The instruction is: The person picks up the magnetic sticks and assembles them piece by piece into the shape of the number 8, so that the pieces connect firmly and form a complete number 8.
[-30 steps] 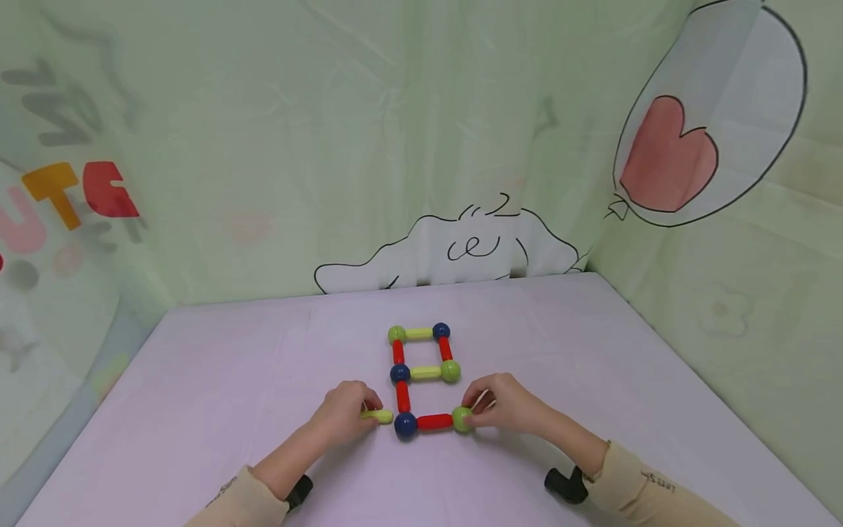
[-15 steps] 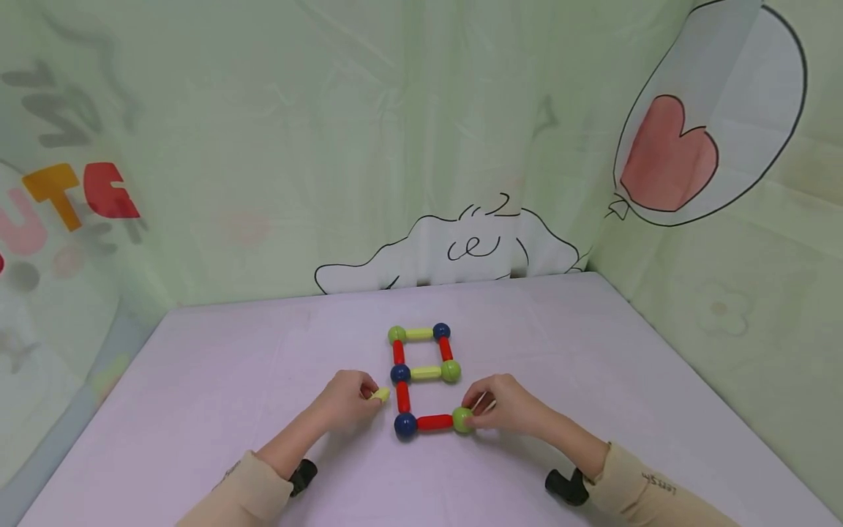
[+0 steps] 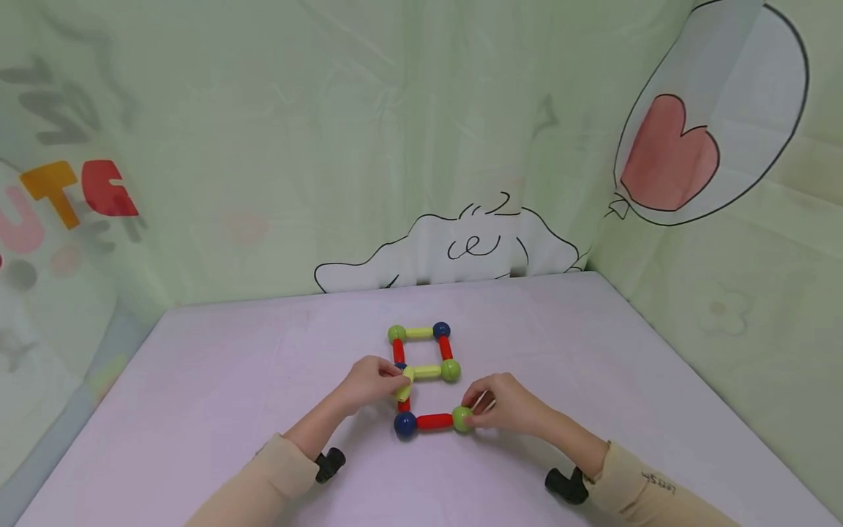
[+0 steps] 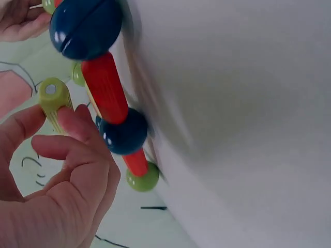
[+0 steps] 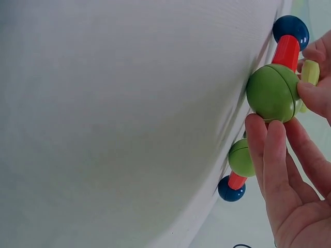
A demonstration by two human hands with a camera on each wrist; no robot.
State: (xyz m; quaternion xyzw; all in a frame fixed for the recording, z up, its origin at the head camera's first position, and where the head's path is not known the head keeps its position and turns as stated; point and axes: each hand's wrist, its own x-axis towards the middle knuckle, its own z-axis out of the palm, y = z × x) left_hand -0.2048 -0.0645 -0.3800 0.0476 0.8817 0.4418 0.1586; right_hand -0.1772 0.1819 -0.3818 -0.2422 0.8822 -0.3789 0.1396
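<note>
My left hand (image 3: 370,382) pinches a yellow-green magnetic rod (image 3: 405,388) between thumb and fingertips, raised over the left side of the ball-and-rod figure. In the left wrist view a round metal disc shows in the end of the rod (image 4: 51,95). With its thumb and fingertips, my right hand (image 3: 510,404) holds the green ball (image 3: 462,419) at the figure's near right corner. A red rod (image 3: 435,422) joins that ball to a dark blue ball (image 3: 405,425). Behind the left fingers and the held rod, another blue ball (image 3: 399,367) is mostly hidden.
The figure's far part is a closed square, with a green ball (image 3: 396,334), a blue ball (image 3: 441,331) and another green ball (image 3: 451,370) at its corners. It lies on a pale lilac tabletop (image 3: 250,373). A printed curtain (image 3: 263,146) stands behind the table.
My left hand has lifted the yellow-green rod from beside the near blue ball, moving right and away over the figure's left side; the rod has turned. My right hand stays at the green ball.
</note>
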